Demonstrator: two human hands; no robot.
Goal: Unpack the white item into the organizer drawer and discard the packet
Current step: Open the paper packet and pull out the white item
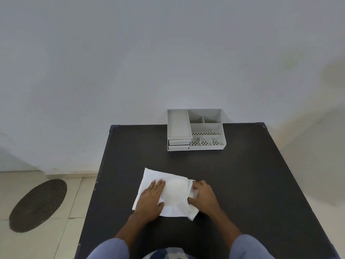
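Both hands work the flat white paper packet (173, 193) on the black table (233, 174): left hand (150, 200) pressed flat, fingers together; right hand (202, 198) pinching its crumpled end. Pulling hard may rip it, flinging the contents short of the grey plastic organizer (196, 130), well apart.

A dark tabletop (242, 184) fills the middle, its far edge against a pale wall (130, 62). At eight o'clock, a dark oval mat (38, 205) lies on the tiled floor (61, 240).

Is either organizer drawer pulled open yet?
No: both drawers sit flush in the grey organizer at the table's far edge, while both hands are on the white packet.
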